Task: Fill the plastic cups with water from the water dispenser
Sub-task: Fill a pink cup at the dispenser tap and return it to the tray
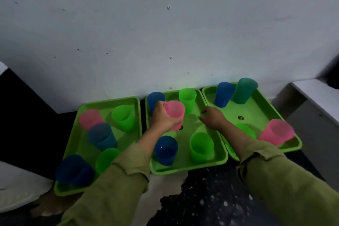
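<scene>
Your view is dim, with a cool, flat light on the wall (pixel 128 33) filling the upper half of the frame. The green trays (pixel 108 102) glow brighter than all around them, and shadows on them are faint and soft. The blue cups (pixel 73 169) at lower left are smeared, perhaps by motion. The pink cup (pixel 176 112) in your left hand (pixel 163 121) reads sharper. Lower centre sinks to near black. Straight edges bow toward the corners.

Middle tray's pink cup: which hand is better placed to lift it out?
Left: the left hand grips the pink cup; the right hand hovers apart to its right, holding nothing.
</scene>
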`<control>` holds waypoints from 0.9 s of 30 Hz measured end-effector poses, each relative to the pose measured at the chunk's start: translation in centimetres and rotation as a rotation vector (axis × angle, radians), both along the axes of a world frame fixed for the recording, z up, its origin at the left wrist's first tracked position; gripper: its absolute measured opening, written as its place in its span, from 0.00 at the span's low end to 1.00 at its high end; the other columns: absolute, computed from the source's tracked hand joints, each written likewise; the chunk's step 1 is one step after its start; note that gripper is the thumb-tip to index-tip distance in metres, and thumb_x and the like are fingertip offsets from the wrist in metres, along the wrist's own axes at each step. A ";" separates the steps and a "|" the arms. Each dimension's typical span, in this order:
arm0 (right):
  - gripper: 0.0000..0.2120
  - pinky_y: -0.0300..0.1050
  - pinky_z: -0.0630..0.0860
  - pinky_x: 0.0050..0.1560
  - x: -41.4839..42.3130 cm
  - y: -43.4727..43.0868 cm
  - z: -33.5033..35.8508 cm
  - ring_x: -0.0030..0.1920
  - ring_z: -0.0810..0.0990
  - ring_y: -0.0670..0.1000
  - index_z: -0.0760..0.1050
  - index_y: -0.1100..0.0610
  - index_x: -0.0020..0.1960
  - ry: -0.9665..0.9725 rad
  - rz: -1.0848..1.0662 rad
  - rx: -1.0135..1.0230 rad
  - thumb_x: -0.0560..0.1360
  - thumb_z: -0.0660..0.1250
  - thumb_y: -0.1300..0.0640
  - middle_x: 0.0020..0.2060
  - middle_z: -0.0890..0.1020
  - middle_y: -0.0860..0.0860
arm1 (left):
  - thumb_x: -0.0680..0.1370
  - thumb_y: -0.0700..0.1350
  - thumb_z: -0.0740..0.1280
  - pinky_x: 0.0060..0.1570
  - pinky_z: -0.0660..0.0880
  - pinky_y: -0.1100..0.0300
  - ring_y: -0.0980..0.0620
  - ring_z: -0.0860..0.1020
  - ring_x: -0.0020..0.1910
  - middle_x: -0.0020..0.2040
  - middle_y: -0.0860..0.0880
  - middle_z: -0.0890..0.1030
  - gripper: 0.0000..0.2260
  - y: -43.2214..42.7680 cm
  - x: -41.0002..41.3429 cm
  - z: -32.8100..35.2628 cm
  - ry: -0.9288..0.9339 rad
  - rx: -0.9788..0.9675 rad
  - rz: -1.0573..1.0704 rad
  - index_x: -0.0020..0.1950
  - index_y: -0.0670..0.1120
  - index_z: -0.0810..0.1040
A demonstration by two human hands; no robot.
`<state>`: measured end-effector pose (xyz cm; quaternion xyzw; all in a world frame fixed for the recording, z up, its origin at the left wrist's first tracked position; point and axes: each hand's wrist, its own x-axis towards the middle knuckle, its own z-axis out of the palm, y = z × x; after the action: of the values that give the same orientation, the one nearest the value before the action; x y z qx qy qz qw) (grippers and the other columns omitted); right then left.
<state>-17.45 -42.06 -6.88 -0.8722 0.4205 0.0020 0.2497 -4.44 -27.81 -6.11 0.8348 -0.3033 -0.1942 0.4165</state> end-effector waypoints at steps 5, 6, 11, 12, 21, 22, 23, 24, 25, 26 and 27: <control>0.21 0.49 0.67 0.64 0.8 -2.1 -2.0 0.63 0.72 0.61 0.70 0.60 0.66 0.103 0.065 0.008 0.76 0.63 0.53 0.64 0.73 0.62 | 0.61 0.44 0.79 0.48 0.70 0.59 0.51 0.70 0.52 0.57 0.49 0.70 0.34 -1.8 0.0 -2.5 0.032 0.117 -0.026 0.61 0.45 0.65; 0.21 0.49 0.67 0.64 0.8 -2.3 -2.3 0.63 0.71 0.61 0.70 0.60 0.66 0.112 0.072 0.007 0.75 0.63 0.53 0.64 0.72 0.62 | 0.61 0.43 0.79 0.49 0.70 0.59 0.50 0.71 0.53 0.57 0.49 0.70 0.35 -2.0 0.1 -2.8 0.042 0.127 -0.029 0.61 0.45 0.64; 0.22 0.51 0.68 0.64 1.0 -2.8 -3.4 0.65 0.67 0.62 0.69 0.58 0.66 0.123 0.075 -0.006 0.75 0.64 0.52 0.63 0.68 0.62 | 0.60 0.44 0.80 0.47 0.68 0.60 0.51 0.71 0.52 0.56 0.49 0.70 0.35 -2.2 0.2 -4.0 0.010 0.154 -0.038 0.61 0.45 0.65; 0.22 0.52 0.68 0.64 1.0 -2.9 -3.5 0.65 0.66 0.62 0.69 0.57 0.66 0.121 0.069 -0.008 0.74 0.65 0.52 0.63 0.68 0.62 | 0.60 0.45 0.80 0.48 0.69 0.59 0.50 0.71 0.52 0.56 0.49 0.70 0.35 -2.2 0.3 -4.1 0.010 0.160 -0.041 0.60 0.45 0.65; 0.32 0.51 0.68 0.62 3.3 -3.8 -3.3 0.63 0.69 0.62 0.64 0.63 0.67 -0.149 0.022 0.012 0.69 0.73 0.53 0.61 0.71 0.63 | 0.59 0.50 0.81 0.53 0.72 0.56 0.50 0.72 0.56 0.60 0.48 0.71 0.38 -1.7 0.2 -4.1 0.002 0.146 -0.078 0.62 0.48 0.65; 0.34 0.51 0.68 0.61 3.8 -3.9 -3.2 0.62 0.70 0.62 0.63 0.64 0.67 -0.198 0.020 0.043 0.68 0.74 0.54 0.62 0.72 0.64 | 0.59 0.51 0.81 0.54 0.72 0.55 0.50 0.71 0.57 0.61 0.49 0.70 0.39 -1.6 0.2 -4.1 -0.002 0.150 -0.083 0.63 0.48 0.65; 0.36 0.50 0.68 0.61 4.4 -4.0 -3.0 0.62 0.71 0.62 0.62 0.65 0.67 -0.245 0.013 0.075 0.67 0.76 0.55 0.62 0.72 0.64 | 0.59 0.51 0.81 0.56 0.72 0.53 0.49 0.71 0.58 0.62 0.49 0.70 0.40 -1.6 0.2 -4.1 0.000 0.152 -0.086 0.64 0.48 0.64; 0.37 0.49 0.68 0.60 5.0 -4.2 -3.0 0.63 0.71 0.62 0.62 0.65 0.67 -0.288 0.009 0.096 0.65 0.77 0.55 0.63 0.71 0.63 | 0.59 0.52 0.81 0.58 0.73 0.52 0.49 0.71 0.58 0.62 0.49 0.70 0.40 -1.5 0.3 -4.1 0.011 0.152 -0.087 0.65 0.48 0.64; 0.39 0.48 0.68 0.60 5.5 -4.3 -2.9 0.63 0.72 0.61 0.61 0.64 0.67 -0.323 0.009 0.108 0.64 0.77 0.55 0.63 0.71 0.63 | 0.59 0.53 0.81 0.59 0.73 0.50 0.49 0.72 0.59 0.63 0.49 0.70 0.40 -1.5 0.3 -4.1 0.029 0.150 -0.093 0.65 0.49 0.64; 0.41 0.48 0.68 0.60 5.9 -4.5 -3.0 0.63 0.72 0.61 0.61 0.64 0.68 -0.345 0.010 0.120 0.63 0.78 0.56 0.64 0.71 0.62 | 0.59 0.54 0.81 0.59 0.73 0.49 0.49 0.72 0.59 0.63 0.49 0.70 0.41 -1.4 0.3 -4.0 0.052 0.150 -0.097 0.65 0.50 0.64; 0.42 0.47 0.68 0.62 6.4 -4.7 -3.1 0.64 0.71 0.60 0.60 0.64 0.69 -0.358 0.011 0.131 0.63 0.79 0.55 0.65 0.70 0.61 | 0.59 0.54 0.80 0.59 0.74 0.48 0.49 0.72 0.59 0.63 0.49 0.70 0.41 -1.4 0.4 -4.0 0.078 0.146 -0.096 0.66 0.50 0.64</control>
<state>-11.05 -46.72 -9.95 -0.8428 0.3635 -0.1246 0.3768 -4.07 -29.17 -10.13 0.8391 -0.3117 -0.2681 0.3563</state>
